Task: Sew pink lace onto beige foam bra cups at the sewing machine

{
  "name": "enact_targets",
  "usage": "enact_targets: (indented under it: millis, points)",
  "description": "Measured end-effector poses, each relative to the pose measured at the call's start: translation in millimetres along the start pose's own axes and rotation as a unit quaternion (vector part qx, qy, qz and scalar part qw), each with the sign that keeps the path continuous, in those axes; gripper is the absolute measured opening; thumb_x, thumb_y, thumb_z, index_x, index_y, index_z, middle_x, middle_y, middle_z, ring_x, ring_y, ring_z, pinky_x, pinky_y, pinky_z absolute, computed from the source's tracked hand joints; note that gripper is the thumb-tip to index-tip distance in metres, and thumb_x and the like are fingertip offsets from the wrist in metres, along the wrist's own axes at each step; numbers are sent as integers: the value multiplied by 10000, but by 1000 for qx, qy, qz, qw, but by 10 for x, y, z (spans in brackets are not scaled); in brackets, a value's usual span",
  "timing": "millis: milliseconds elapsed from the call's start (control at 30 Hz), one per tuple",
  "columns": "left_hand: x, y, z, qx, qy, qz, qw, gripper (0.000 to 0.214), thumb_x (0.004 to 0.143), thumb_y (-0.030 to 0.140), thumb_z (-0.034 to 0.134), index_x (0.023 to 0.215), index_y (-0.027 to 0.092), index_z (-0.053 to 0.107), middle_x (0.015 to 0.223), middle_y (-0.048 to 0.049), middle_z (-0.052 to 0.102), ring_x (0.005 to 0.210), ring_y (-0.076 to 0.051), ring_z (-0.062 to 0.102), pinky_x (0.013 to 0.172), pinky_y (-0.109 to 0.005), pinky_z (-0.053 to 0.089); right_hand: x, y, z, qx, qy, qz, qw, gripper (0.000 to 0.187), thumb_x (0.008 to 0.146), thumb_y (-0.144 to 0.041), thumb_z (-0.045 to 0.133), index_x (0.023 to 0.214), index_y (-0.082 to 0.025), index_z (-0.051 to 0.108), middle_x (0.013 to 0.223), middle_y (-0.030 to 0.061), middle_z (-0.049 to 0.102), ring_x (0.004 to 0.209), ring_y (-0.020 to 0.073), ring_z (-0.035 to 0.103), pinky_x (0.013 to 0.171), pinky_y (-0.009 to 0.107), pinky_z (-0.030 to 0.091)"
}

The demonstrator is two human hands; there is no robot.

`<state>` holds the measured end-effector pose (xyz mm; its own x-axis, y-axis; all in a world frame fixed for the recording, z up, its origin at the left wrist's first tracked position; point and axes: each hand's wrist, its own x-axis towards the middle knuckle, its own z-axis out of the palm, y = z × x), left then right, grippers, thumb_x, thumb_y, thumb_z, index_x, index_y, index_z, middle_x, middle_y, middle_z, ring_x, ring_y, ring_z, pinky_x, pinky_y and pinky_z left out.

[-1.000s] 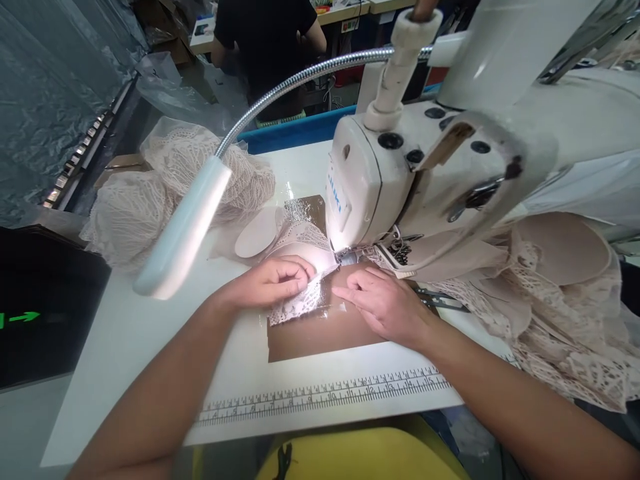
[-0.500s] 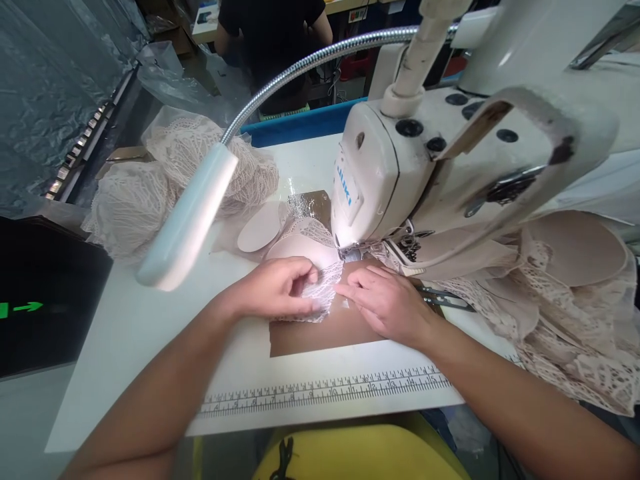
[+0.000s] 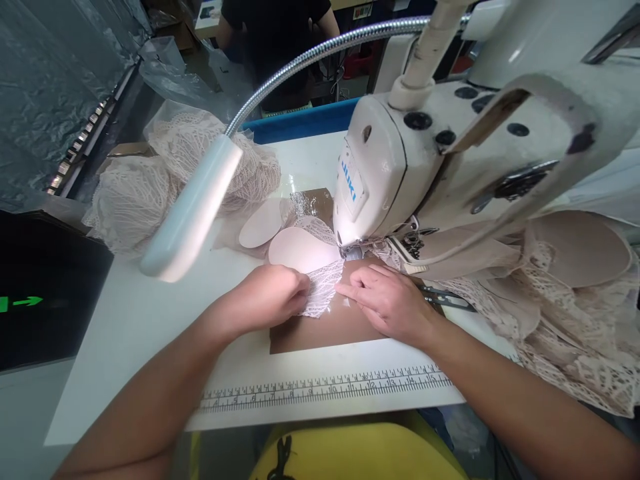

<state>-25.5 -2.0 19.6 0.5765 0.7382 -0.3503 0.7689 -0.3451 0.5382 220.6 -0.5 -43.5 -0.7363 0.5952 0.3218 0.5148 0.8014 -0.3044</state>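
Observation:
My left hand (image 3: 273,297) is closed, pinching the edge of a pale lace piece (image 3: 323,290) that lies over a beige bra cup (image 3: 300,250). My right hand (image 3: 385,300) lies beside it with the fingers pressed flat together, the fingertips touching the lace's right edge. Both hands sit just in front of the presser foot (image 3: 350,252) of a white sewing machine (image 3: 400,167). The lace and cup run under the needle area, on a brown patch (image 3: 330,330) of the table.
A gooseneck lamp (image 3: 193,207) hangs over the left side. Heaps of lace pieces (image 3: 150,187) lie at the back left, more lace and cups (image 3: 575,300) at the right. A printed ruler (image 3: 325,390) runs along the table's front edge. A person in black (image 3: 277,40) stands behind.
The lace strip has been drawn in and bunched under my left hand, which moved slightly toward me. More of the beige cup now shows. My right hand barely moved.

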Motion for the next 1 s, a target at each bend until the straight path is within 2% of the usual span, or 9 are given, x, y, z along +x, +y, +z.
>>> enact_targets:
  millis: [167, 333, 433, 633, 700, 733, 833, 900, 1000]
  points:
    - [50, -86, -44, -117, -81, 25, 990, 241, 911, 329, 425, 734, 177, 485, 633, 21, 545, 545, -100, 443, 522, -206, 331, -13, 14, 6, 6, 10, -7, 1000, 384, 790, -38, 473, 1066, -206, 681, 770, 26, 539, 710, 146, 445, 610, 261, 341]
    - [67, -192, -97, -188, -98, 32, 977, 268, 955, 383, 358, 776, 191, 413, 644, 20, 552, 583, -109, 509, 574, -210, 395, -2, -1, 0, 4, 8, -3, 1000, 396, 777, -18, 463, 1049, -200, 687, 773, 27, 551, 711, 144, 446, 595, 257, 329]
    - [62, -219, -94, -222, -152, 33, 963, 296, 957, 419, 351, 782, 190, 417, 647, 16, 551, 586, -111, 515, 580, -216, 409, 7, -12, -8, -5, 3, 0, 1000, 395, 775, -18, 461, 1045, -198, 686, 774, 30, 557, 709, 149, 443, 590, 261, 321]
    - [-30, -151, -130, -234, -255, 2, 938, 341, 791, 420, 661, 1004, 186, 535, 660, 45, 527, 555, -88, 449, 508, -190, 346, 8, -25, -37, -18, -6, -2, 1000, 398, 775, -23, 454, 1051, -200, 679, 784, 31, 553, 698, 153, 421, 593, 271, 299]
    - [-62, -106, -149, -232, -220, 11, 948, 331, 821, 421, 626, 1041, 181, 563, 676, 31, 546, 566, -93, 469, 510, -192, 359, 3, -27, -45, -21, -15, 1, 1000, 396, 775, -29, 458, 1058, -205, 674, 798, 27, 555, 698, 152, 418, 599, 273, 296]
    - [-64, -87, -149, -229, -171, 22, 958, 298, 862, 419, 569, 1037, 179, 576, 704, 16, 562, 587, -99, 487, 519, -195, 373, 0, -27, -48, -22, -21, 4, 1000, 396, 778, -35, 462, 1070, -204, 669, 803, 26, 557, 701, 152, 419, 604, 274, 297]
    - [13, -60, -93, -133, 62, 73, 987, 257, 933, 359, 445, 978, 165, 607, 855, -47, 608, 746, -144, 553, 638, -241, 447, -1, -27, -51, -32, -36, 21, 999, 405, 803, -52, 459, 1136, -193, 642, 818, 28, 563, 718, 154, 429, 620, 273, 306]
    - [124, -76, -8, -5, 185, 120, 975, 251, 932, 321, 444, 979, 149, 620, 963, -93, 617, 879, -195, 560, 761, -315, 468, 6, -28, -49, -48, -30, 45, 997, 400, 826, -63, 450, 1162, -185, 630, 846, 34, 576, 745, 157, 443, 628, 272, 309]
    - [290, -125, 142, 137, 213, 194, 948, 291, 933, 298, 446, 1109, 133, 607, 1144, -133, 608, 1023, -249, 543, 875, -395, 449, 26, -36, -48, -79, -28, 75, 994, 388, 840, -70, 450, 1159, -194, 634, 863, 36, 586, 773, 163, 456, 623, 270, 302]
